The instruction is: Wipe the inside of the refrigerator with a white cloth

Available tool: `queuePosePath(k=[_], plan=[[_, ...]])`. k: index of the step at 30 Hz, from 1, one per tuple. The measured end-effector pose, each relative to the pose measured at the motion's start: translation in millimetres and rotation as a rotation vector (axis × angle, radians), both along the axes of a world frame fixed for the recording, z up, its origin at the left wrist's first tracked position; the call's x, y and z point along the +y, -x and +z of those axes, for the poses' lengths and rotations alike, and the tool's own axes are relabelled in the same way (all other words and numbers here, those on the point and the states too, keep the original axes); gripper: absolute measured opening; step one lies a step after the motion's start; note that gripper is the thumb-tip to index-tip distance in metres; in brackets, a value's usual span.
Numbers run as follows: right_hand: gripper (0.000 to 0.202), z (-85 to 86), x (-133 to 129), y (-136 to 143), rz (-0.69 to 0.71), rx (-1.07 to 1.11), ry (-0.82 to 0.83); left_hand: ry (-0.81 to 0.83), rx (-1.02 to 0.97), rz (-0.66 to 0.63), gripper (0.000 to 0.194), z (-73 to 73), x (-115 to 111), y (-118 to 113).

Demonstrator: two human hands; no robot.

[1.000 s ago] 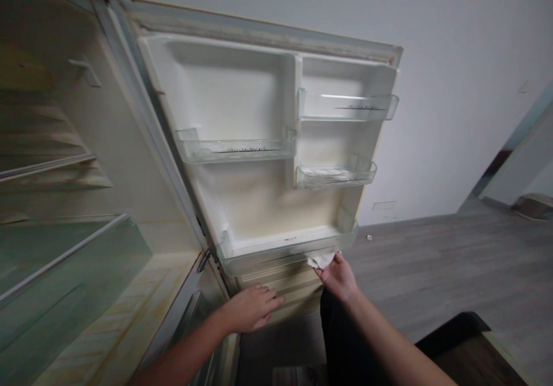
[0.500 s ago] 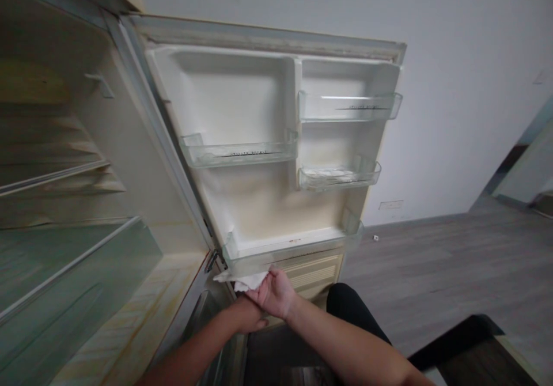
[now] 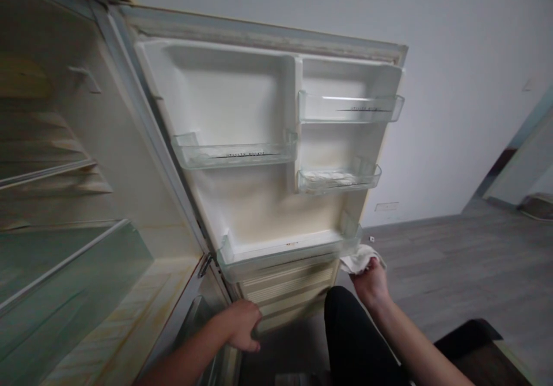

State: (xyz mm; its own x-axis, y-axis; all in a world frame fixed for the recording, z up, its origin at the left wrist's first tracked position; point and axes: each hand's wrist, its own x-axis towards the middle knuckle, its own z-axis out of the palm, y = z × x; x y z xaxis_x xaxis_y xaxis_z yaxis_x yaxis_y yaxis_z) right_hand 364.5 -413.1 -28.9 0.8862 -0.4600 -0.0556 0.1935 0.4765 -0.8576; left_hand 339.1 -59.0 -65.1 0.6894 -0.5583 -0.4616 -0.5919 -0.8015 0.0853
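My right hand (image 3: 371, 282) grips a crumpled white cloth (image 3: 358, 259) at the lower outer corner of the open fridge door (image 3: 242, 98), just below the clear bottom door shelf (image 3: 289, 259). My left hand (image 3: 242, 324) is in front of the ribbed, yellowed lower door (image 3: 294, 294), near the hinge side. Its thumb stands apart from the loosely bent fingers, and no object shows in it. Whether its fingertips touch the lower door is hidden.
To the left is the fridge interior (image 3: 129, 127) with a glass shelf (image 3: 86, 282). More clear bins (image 3: 237, 155) line the door. My knee (image 3: 345, 311) is between the arms. A dark-edged piece of furniture (image 3: 470, 340) stands at lower right on the wood-look floor (image 3: 432, 259).
My right hand has moved right with the cloth, from the hinge-side end of the bottom shelf to its outer end. The hands have parted; my left hand stays low near the hinge.
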Motion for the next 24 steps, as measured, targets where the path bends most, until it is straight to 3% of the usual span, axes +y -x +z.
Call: queuePosePath(k=[2, 4, 6, 8, 10, 12, 16, 21, 24], plan=[[0.034, 8.2, -26, 1, -0.262, -0.081, 0.294, -0.04, -0.009, 0.013, 0.051, -1.5, -3, 4], [0.036, 21.4, -41, 5, -0.409, -0.15, 0.597, -0.065, -0.018, 0.014, 0.054, -1.9, -5, 6], [0.035, 36.6, -43, 10, -0.354, -0.251, 0.994, -0.069, -0.024, 0.008, 0.056, -1.4, -5, 7], [0.035, 49.2, -33, 14, -0.188, -0.378, 1.445, -0.07, -0.033, 0.008, 0.058, -0.9, -4, 7], [0.042, 55.9, -11, 16, -0.052, -0.458, 1.717, -0.07, -0.04, 0.009, 0.06, -0.8, -3, 7], [0.048, 57.2, 17, 17, -0.038, -0.467, 1.833, -0.076, -0.039, 0.011, 0.062, -1.2, -2, 7], [0.043, 59.6, 83, 22, -0.001, -0.441, 1.904, -0.089, -0.029, 0.01, 0.064, -1.4, -4, 7], [0.034, 87.4, 167, 24, 0.307, -0.519, 1.992, -0.091, -0.014, 0.022, 0.065, 1.3, -6, 6], [0.036, 111.4, 209, 19, 0.587, -0.43, 1.974, -0.088, 0.012, 0.045, 0.066, 3.6, -5, 6]])
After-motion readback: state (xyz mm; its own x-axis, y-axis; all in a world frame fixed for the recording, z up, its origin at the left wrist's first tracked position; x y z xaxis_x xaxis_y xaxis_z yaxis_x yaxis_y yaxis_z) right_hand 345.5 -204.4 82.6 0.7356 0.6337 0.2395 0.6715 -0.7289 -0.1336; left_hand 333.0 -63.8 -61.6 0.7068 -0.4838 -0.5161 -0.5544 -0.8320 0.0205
